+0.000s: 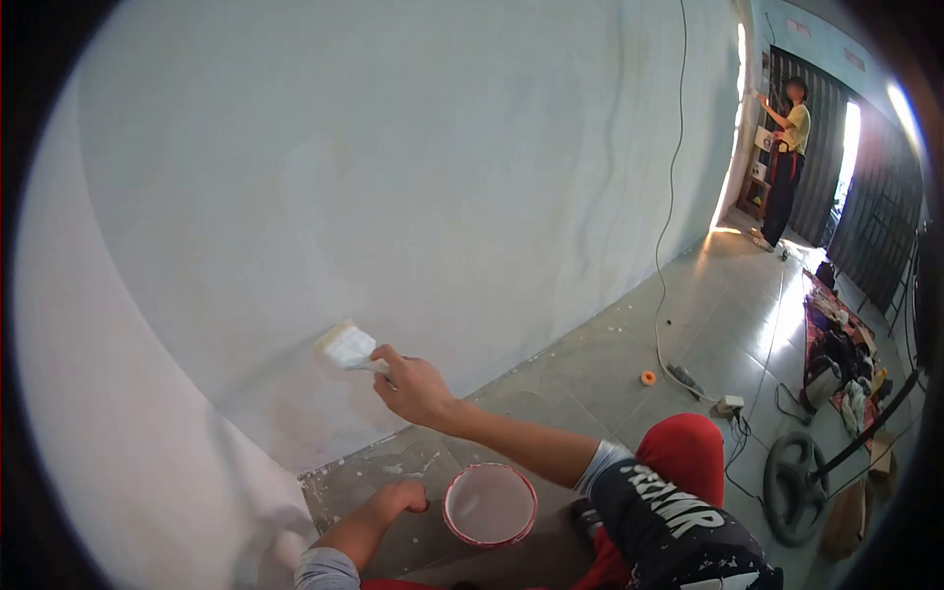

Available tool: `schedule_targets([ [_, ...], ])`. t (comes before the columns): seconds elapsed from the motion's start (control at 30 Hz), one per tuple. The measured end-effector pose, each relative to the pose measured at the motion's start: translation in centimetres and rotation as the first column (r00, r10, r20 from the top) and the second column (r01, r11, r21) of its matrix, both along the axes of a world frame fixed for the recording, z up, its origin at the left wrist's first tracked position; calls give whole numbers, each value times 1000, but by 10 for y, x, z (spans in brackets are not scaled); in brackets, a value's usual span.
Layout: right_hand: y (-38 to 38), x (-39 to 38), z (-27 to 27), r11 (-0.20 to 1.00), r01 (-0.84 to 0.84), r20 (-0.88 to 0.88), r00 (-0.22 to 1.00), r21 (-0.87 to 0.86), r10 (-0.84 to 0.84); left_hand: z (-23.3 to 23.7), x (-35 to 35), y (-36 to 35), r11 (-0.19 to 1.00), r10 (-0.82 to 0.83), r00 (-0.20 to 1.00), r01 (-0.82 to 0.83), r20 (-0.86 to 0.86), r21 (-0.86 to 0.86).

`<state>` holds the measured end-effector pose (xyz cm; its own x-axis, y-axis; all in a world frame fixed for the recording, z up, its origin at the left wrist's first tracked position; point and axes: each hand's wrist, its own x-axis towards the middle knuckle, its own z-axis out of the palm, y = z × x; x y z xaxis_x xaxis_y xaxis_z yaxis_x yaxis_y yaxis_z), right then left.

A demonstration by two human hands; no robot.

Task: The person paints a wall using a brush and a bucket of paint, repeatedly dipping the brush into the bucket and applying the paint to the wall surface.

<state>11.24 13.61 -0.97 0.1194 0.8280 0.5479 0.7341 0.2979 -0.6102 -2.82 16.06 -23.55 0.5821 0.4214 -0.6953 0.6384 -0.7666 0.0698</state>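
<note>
My right hand [413,386] grips the handle of a wide paintbrush [348,346], its fingers wrapped round it. White coats the brush head, which is against or very close to the pale wall [442,197], low and near the corner. Below, my left hand [401,499] is curled into a fist just left of a bucket [450,511], and nothing shows in it. The round bucket has a red rim and holds whitish liquid. It stands on the grey tiled floor [551,413] between my arms.
A cable [675,157] hangs down the wall to a power strip [729,404]. An orange ring-shaped object [647,378] lies on the floor. To the right are a fan-like stand with a round base [795,482] and piled belongings [836,344]. A person [787,147] stands by the far doorway.
</note>
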Motion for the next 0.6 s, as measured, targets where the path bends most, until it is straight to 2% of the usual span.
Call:
schedule_targets([
  [0.07, 4, -6, 18, 994, -77, 11, 997, -78, 78, -23, 5, 12, 998, -62, 998, 62, -9, -13],
  [0.1, 6, -6, 30, 978, -126, 86, 986, -167, 141, -33, -1, 12, 994, -107, 994, 107, -5, -26],
  [0.13, 9, -6, 36, 945, -183, 151, 962, -272, 229, -27, -5, 6, 997, -68, 998, 69, 11, -28],
  [0.17, 14, -5, 38, 945, -201, 201, 945, -258, 256, -15, -6, 4, 999, -19, 1000, 20, 25, -39],
  [0.23, 16, 2, 54, 908, -223, 276, 903, -355, 330, -2, -11, 1, 997, 30, 999, -32, -26, -76],
  [0.27, 13, 6, 62, 880, -218, 292, 886, -422, 360, -29, -14, 5, 999, -32, 999, 31, -35, -37],
  [0.33, 3, 19, 67, 829, -171, 256, 901, -533, 351, -23, -18, 4, 994, -76, 993, 68, -92, -79],
  [0.37, -8, 26, 60, 818, -153, 250, 907, -555, 339, -16, -24, -7, 992, -54, 993, 42, -105, -116],
  [0.43, -19, 47, 41, 814, -137, 251, 911, -565, 327, 6, -26, -12, 998, 25, 996, -29, -83, -48],
  [0.5, -27, 73, 3, 740, -99, 132, 960, -665, 247, 1, -37, -18, 996, 37, 996, -43, -77, -81],
  [0.53, -35, 85, -14, 735, -102, 123, 962, -670, 245, -2, -44, -24, 993, 45, 997, -52, -69, -105],
  [0.6, -39, 104, -40, 648, -21, 151, 966, -761, 210, -11, -58, -27, 992, 60, 996, -67, -64, -104],
])
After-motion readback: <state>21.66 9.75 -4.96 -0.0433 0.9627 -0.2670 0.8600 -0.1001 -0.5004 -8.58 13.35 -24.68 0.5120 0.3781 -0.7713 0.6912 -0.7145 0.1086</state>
